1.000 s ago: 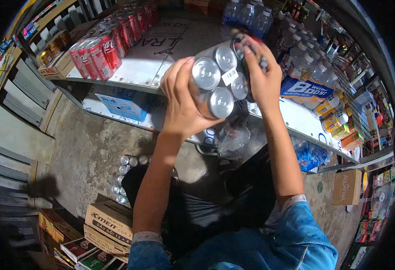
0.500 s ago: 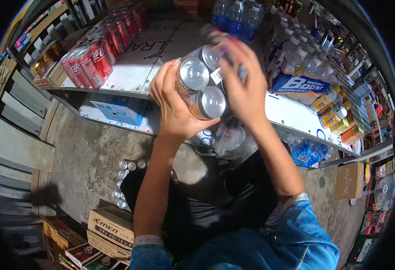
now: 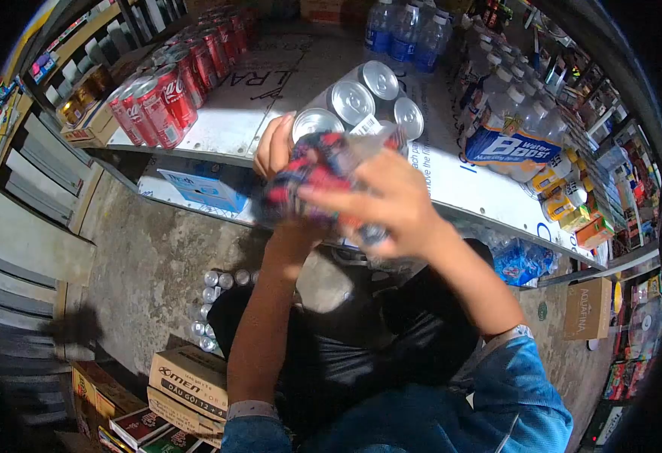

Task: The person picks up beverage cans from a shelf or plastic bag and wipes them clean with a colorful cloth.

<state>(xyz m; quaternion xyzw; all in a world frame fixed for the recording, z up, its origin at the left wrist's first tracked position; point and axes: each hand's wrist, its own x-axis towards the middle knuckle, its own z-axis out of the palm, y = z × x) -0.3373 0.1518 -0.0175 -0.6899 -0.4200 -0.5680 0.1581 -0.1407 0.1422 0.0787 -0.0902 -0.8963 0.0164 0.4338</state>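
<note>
Single wide-angle view from the head, facing forward and steeply down, close above the left hand (image 3: 274, 147) and right hand (image 3: 395, 208), shelf (image 3: 229, 113) just beyond.

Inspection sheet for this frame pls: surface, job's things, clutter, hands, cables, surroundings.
Surface: white shelf, printed lettering, bare in the middle.
Job's things: pack of silver cans, tops up, over the shelf; printed plastic wrap bunched in front of it.
Clutter: red cola cans at left; water bottles behind; Boost pack at right.
Hands: left hand against the pack's side, grip hidden; right hand clutches the wrap.
Cables: nothing seen.
Surroundings: concrete floor, loose cans, cardboard boxes, stocked racks at right.
</note>
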